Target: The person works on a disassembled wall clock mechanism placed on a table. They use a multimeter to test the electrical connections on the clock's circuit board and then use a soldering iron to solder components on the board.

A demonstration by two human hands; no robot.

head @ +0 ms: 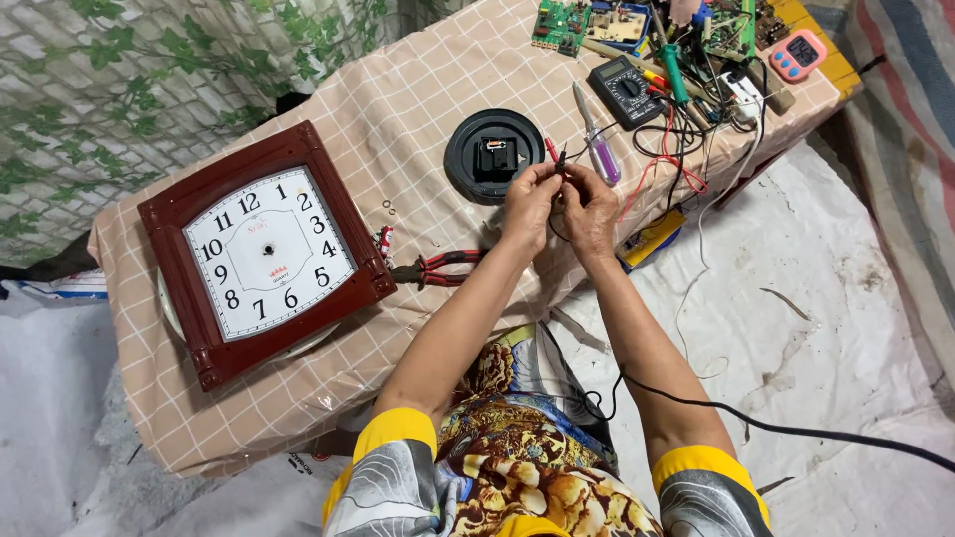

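Red and black multimeter probes (555, 156) pinched in left hand (527, 204) and right hand (589, 211), both closed on leads | held just beside black round clock-movement housing (494, 156) | step: probing stage, judged | next needs steady tip contact | wall clock (267, 251) well apart.

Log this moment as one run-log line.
left hand: pinches probe leads | right hand: same leads | black round clock back: beyond hands | square clock: left on table
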